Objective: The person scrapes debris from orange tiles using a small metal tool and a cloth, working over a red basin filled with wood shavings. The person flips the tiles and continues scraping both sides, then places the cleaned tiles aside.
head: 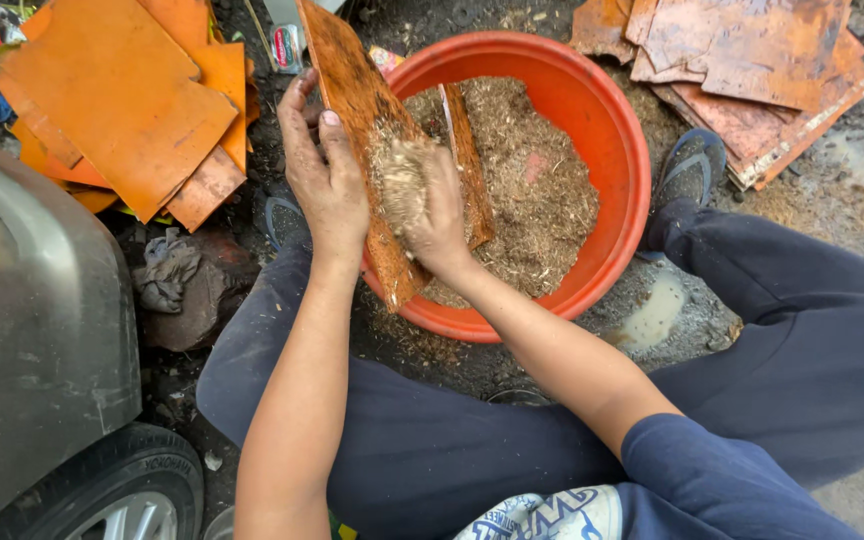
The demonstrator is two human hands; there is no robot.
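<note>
Left hand [324, 180] gripping rough orange board [357, 95], right hand [432, 215] w/ fibrous clump [402, 180]

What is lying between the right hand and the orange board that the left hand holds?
In the head view, a clump of pale fibrous scrub sits between the right hand and the board, held by the left hand.

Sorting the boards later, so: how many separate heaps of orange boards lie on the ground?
2: one heap upper left beside the tub, another heap upper right. Boards underneath may be hidden.
</note>
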